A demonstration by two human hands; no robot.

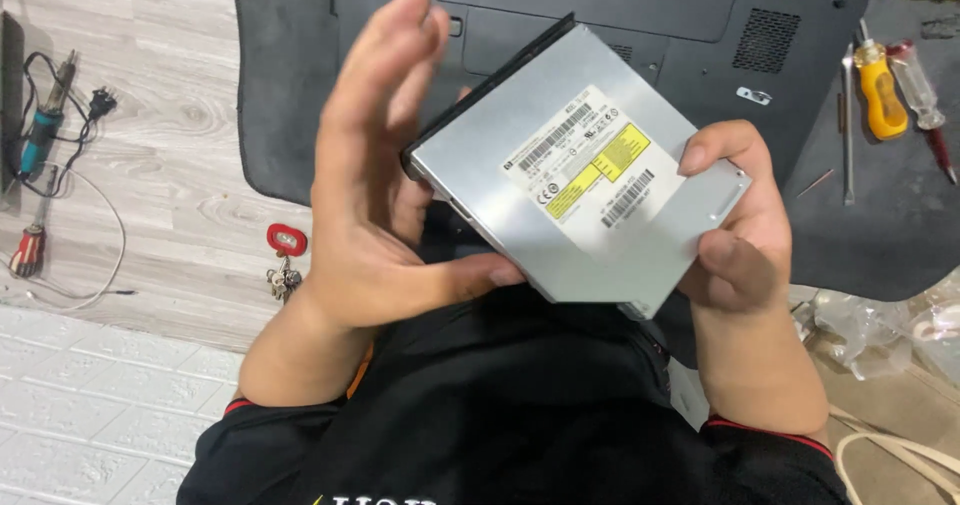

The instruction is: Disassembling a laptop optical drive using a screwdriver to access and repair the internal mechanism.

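A flat silver optical drive with a white and yellow label and a black front edge is held tilted above my lap. My right hand grips its near right corner, thumb on top. My left hand is on its left side, thumb under the near edge and fingers raised and spread beside the black front edge. Behind the drive, a dark laptop lies bottom up on a dark mat.
Orange-handled and clear red-handled screwdrivers and a thin metal tool lie on the mat at right. A soldering iron with its cord, and a red key fob with keys, lie on the wooden floor at left. Crumpled clear plastic sits at right.
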